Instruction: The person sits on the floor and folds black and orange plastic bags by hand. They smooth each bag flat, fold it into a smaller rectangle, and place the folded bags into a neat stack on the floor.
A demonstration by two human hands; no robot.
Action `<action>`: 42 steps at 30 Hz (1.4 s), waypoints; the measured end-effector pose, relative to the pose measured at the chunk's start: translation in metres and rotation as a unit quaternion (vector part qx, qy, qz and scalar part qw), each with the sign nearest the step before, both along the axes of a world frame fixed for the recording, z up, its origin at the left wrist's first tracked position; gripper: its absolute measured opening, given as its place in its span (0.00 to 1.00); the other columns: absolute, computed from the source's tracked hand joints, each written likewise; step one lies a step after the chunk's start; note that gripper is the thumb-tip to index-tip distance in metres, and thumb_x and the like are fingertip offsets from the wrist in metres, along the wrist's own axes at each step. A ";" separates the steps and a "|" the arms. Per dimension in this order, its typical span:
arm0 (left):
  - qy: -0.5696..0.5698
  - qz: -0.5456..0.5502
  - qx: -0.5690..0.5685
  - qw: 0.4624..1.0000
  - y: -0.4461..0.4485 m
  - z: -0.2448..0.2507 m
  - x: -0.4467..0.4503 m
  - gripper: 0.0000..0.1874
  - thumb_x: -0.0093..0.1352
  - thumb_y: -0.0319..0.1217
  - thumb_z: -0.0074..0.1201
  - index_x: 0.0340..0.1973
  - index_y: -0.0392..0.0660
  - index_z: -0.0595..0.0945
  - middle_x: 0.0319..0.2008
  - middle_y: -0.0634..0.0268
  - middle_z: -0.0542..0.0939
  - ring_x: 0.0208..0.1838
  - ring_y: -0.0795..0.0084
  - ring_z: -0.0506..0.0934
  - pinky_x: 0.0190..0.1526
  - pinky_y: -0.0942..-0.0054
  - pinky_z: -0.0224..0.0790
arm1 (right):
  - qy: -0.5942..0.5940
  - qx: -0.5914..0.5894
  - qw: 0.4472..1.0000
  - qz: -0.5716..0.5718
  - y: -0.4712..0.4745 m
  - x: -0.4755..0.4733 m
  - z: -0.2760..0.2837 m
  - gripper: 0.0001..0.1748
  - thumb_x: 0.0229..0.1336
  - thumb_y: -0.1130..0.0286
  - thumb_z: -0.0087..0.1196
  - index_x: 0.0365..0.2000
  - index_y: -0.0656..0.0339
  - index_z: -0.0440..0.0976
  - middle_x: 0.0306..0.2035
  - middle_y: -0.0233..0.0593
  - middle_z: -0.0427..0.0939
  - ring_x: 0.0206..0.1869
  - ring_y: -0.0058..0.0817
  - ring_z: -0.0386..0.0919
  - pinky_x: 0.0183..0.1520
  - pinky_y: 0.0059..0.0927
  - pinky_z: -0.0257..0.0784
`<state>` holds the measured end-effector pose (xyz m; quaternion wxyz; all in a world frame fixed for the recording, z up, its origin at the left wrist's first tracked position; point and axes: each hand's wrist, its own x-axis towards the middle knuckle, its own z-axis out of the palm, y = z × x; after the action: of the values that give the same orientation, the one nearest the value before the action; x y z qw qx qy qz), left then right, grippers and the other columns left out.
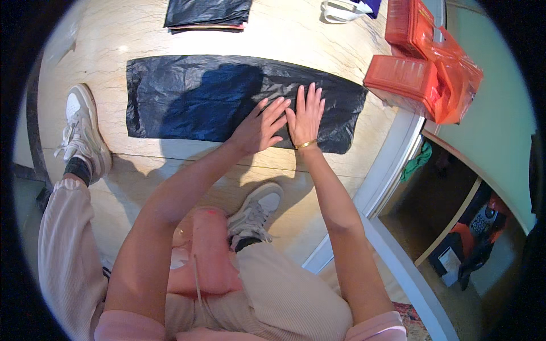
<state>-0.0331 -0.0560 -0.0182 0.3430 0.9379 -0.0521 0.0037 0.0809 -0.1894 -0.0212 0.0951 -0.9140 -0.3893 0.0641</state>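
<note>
A black plastic bag (183, 98) lies spread flat and long across the pale stone-patterned floor, with small creases over it. On its right half rest both of my hands, palms down with the fingers stretched. My left hand (262, 125) lies at the bag's lower middle, its fingers pointing up and right. Just beside it, my right hand (306, 115), with a gold-coloured bracelet at the wrist, points away from me. The two hands are very close at the fingers. Neither holds anything. My shadow covers part of the bag.
Folded black plastic bags (208, 15) lie in a stack beyond. At the right stand red plastic containers (401, 79) in an orange-red bag. A white strap (341, 11) lies at the top. An open cabinet (431, 187) holds a green cloth (418, 162) and a remote control (483, 221). A pink stool (211, 251) is beneath me.
</note>
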 end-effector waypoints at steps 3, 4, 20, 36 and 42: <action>-0.029 -0.002 0.042 0.999 0.015 0.002 0.002 0.35 0.58 0.43 0.57 0.59 0.45 0.65 0.66 0.55 0.53 0.68 0.61 0.51 0.66 0.55 0.41 | -0.005 -0.009 1.000 -0.027 0.003 0.000 -0.003 0.40 0.53 0.54 0.51 0.61 0.62 0.52 0.65 0.54 0.47 0.67 0.52 0.43 0.66 0.52 0.37; -0.018 0.023 0.044 0.999 0.022 0.002 0.002 0.35 0.59 0.43 0.57 0.59 0.47 0.64 0.66 0.55 0.52 0.69 0.61 0.50 0.66 0.54 0.41 | -0.019 -0.013 0.999 -0.031 0.005 0.002 -0.005 0.40 0.52 0.55 0.51 0.61 0.61 0.52 0.65 0.53 0.47 0.67 0.51 0.43 0.66 0.51 0.38; 0.038 0.480 0.171 0.860 0.150 0.002 -0.098 0.33 0.61 0.37 0.55 0.61 0.46 0.62 0.64 0.51 0.56 0.68 0.53 0.52 0.64 0.47 0.40 | -0.023 -0.027 0.998 0.054 0.061 -0.028 0.002 0.43 0.51 0.53 0.52 0.62 0.64 0.50 0.66 0.55 0.43 0.68 0.52 0.40 0.67 0.53 0.36; 0.122 0.499 -0.330 0.792 0.149 0.058 -0.099 0.13 0.64 0.33 0.53 0.40 0.38 0.75 0.29 0.53 0.79 0.34 0.65 0.78 0.37 0.69 0.68 | -0.007 -0.029 0.993 0.118 0.103 -0.044 -0.014 0.42 0.50 0.51 0.53 0.60 0.62 0.54 0.65 0.53 0.47 0.67 0.51 0.45 0.66 0.52 0.39; 0.062 0.269 -0.452 0.848 0.046 0.140 -0.014 0.14 0.62 0.33 0.55 0.38 0.37 0.74 0.29 0.48 0.78 0.32 0.58 0.79 0.36 0.64 0.70 | 0.240 0.125 0.961 0.052 0.105 -0.048 0.020 0.36 0.55 0.49 0.46 0.58 0.62 0.58 0.61 0.49 0.55 0.65 0.44 0.49 0.64 0.50 0.44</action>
<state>-0.0469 -0.0097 0.1214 0.7173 0.6547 0.2308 0.0602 0.0328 -0.0844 -0.0010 0.2960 -0.8310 -0.4069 0.2374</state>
